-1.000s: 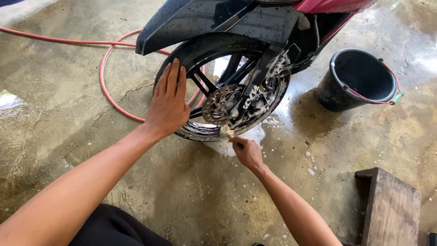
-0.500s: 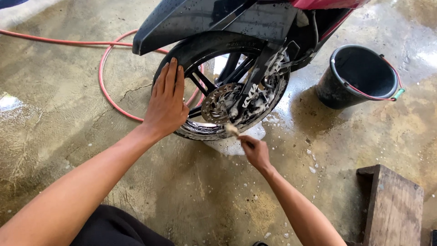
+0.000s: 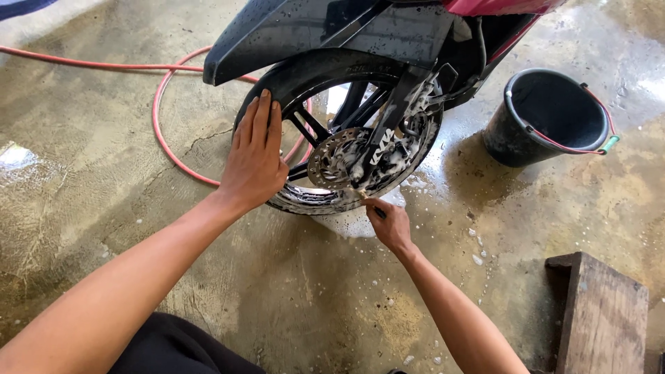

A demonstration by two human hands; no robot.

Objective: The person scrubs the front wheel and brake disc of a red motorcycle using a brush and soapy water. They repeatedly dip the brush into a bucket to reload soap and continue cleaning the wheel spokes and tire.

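Moved: right hand [image 3: 391, 225] slides lower, away from the soapy brake disc [image 3: 346, 163].
Fingers: pinch a small brush [image 3: 370, 206], pointing up-left.
Left hand [image 3: 255, 156]: flat on tyre [image 3: 312, 69].

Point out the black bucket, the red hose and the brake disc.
black bucket [image 3: 509, 142], head view, outer side wall.
red hose [image 3: 161, 133], head view, left curve of the loop.
brake disc [image 3: 331, 161], head view, soapy left face.

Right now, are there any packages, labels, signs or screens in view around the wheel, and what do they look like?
No packages, signs or screens.
Decal: on the black fork leg over the soapy brake disc, pale lettering on black, slanted.
Tyre sidewall marking: faint raised lettering near the top, black on black.
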